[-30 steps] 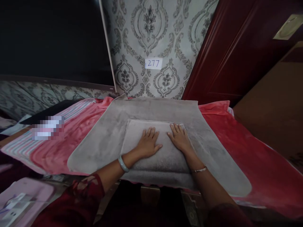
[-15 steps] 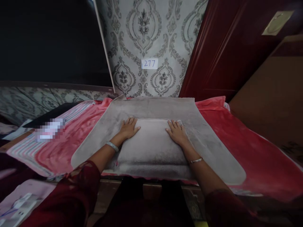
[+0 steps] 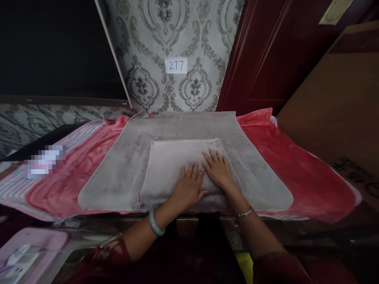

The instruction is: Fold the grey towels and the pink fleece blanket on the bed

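Observation:
A folded grey plush cloth (image 3: 166, 165) lies as a rectangular pad on a larger spread grey mat (image 3: 260, 181). My left hand (image 3: 188, 186) rests on the pad's near right part, fingers spread, palm down. Just right of it, my right hand (image 3: 218, 167) presses flat near the pad's right edge with its fingers apart. The two hands are close together, and neither grips the cloth. A small pink patch shows at the pad's near left corner.
A red blanket (image 3: 302, 173) with a striped edge spreads beneath the mat on both sides. A dark screen (image 3: 59, 51) stands at the back left, a cardboard box (image 3: 337, 102) at the right. A pink object (image 3: 53, 238) sits at the lower left.
My left hand has moved right and nearer to me, from the pad's far left corner to beside my right hand. My right hand has shifted slightly over the pad. The view has moved a little.

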Available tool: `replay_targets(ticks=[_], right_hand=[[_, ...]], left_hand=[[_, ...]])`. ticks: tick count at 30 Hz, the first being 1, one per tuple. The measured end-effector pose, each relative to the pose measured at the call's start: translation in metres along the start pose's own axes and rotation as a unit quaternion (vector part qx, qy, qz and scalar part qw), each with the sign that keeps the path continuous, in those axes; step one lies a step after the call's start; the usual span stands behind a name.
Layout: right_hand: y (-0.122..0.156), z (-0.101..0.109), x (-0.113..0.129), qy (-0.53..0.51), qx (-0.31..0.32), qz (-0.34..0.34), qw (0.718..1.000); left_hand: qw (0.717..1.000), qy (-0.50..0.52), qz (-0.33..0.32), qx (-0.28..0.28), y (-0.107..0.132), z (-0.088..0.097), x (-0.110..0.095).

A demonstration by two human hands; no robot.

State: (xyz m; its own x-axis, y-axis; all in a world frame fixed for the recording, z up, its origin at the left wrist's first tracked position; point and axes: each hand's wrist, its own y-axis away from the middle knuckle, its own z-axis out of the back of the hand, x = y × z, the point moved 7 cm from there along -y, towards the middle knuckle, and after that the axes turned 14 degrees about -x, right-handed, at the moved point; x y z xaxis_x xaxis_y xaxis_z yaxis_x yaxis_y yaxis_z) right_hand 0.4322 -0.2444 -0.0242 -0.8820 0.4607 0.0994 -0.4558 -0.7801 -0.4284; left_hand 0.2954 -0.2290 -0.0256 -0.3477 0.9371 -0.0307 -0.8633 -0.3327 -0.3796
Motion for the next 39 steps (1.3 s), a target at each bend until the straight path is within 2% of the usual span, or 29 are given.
replay_targets(ticks=[6, 12, 16, 19, 22, 25, 27, 30, 32, 35, 39], right_hand=[[-0.003, 0.0, -0.002, -0.005, 0.001, -0.007, 1.0], [-0.002, 0.002, 0.002, -0.012, 0.02, -0.016, 1.0], [-0.006, 0.005, 0.001, -0.025, 0.056, -0.017, 0.998], [-0.022, 0.013, 0.002, -0.036, 0.075, -0.009, 0.997], [-0.052, 0.025, 0.01, -0.039, 0.048, 0.009, 0.998], [-0.077, 0.024, 0.018, -0.041, 0.022, 0.031, 0.998], [-0.083, 0.012, 0.018, -0.034, 0.014, 0.045, 0.998], [-0.08, -0.01, 0.01, -0.022, 0.008, 0.047, 0.999], [-0.076, -0.018, 0.005, -0.028, 0.001, 0.04, 0.999], [-0.076, -0.019, -0.002, -0.036, -0.014, 0.012, 0.999], [-0.078, -0.013, -0.029, -0.024, -0.037, -0.135, 0.99]], left_hand=[[0.998, -0.036, 0.055, -0.007, 0.028, 0.019, 0.044], [0.989, -0.066, 0.133, -0.001, 0.07, 0.042, 0.109], [0.979, -0.08, 0.184, 0.036, 0.078, 0.056, 0.152], [0.975, -0.104, 0.192, 0.036, 0.054, 0.07, 0.16], [0.989, -0.063, 0.136, 0.018, 0.0, 0.072, 0.139], [0.997, 0.0, 0.071, 0.001, -0.055, 0.056, 0.114], [0.998, 0.004, 0.059, 0.0, -0.077, 0.037, 0.11], [0.998, -0.004, 0.062, 0.007, -0.085, 0.007, 0.118], [0.997, -0.009, 0.073, 0.003, -0.08, -0.003, 0.127], [0.991, -0.029, 0.127, -0.014, -0.072, 0.0, 0.146], [0.965, -0.063, 0.248, -0.047, -0.063, 0.017, 0.181]])
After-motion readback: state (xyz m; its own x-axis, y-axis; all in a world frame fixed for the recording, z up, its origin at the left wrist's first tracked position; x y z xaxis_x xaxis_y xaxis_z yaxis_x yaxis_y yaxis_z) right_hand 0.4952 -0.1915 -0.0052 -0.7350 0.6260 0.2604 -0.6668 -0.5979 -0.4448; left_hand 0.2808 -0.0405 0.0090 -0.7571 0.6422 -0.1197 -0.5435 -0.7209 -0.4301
